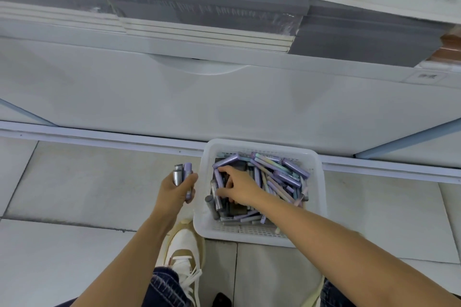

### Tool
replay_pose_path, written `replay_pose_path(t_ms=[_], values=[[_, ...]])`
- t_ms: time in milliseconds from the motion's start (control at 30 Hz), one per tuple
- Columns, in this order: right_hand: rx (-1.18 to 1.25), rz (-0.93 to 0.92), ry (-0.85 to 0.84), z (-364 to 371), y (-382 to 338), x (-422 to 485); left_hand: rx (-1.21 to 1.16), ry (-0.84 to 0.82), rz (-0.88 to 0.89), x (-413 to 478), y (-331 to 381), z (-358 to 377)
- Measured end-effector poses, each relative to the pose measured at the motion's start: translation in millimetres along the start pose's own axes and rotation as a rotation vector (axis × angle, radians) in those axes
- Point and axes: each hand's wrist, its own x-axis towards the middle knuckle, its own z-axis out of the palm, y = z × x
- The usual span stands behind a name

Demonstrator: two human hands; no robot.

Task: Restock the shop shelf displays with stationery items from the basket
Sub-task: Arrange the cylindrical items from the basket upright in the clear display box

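Floor tiles [74, 182] bear the basket [249, 232]; left hand [175, 190] grips two pens [183, 172], right hand [240, 187] pinches a purple pen [218, 179]; overfilling risks drops.

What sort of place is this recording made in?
Most likely a stationery shop aisle: wrapped notebooks stacked on a white display shelf with a label on its edge, and a white basket full of pens on the tiled floor beside it.
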Motion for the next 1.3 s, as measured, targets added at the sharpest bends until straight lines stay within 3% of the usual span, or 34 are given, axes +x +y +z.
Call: replay_pose_path(t_ms=[167,300,533,667,967,1300], values=[[-0.317,-0.071,0.066,12,-1,6,0.073,-0.016,-0.043,-3,-11,6],[-0.380,-0.162,0.102,25,1,0,0.068,-0.015,-0.045,-1,-11,7],[0.006,-0.151,0.235,5,6,-13,0.040,0.030,-0.059,-3,-3,7],[0.078,-0.178,0.232,-31,2,-25,0.023,0.045,0.000,-2,16,13],[0.254,-0.320,0.273,-125,-46,-97,0.101,-0.175,0.216,-33,93,51],[0.385,-0.611,0.449,-211,-114,-226,-0.153,-0.404,0.423,-109,206,90]])
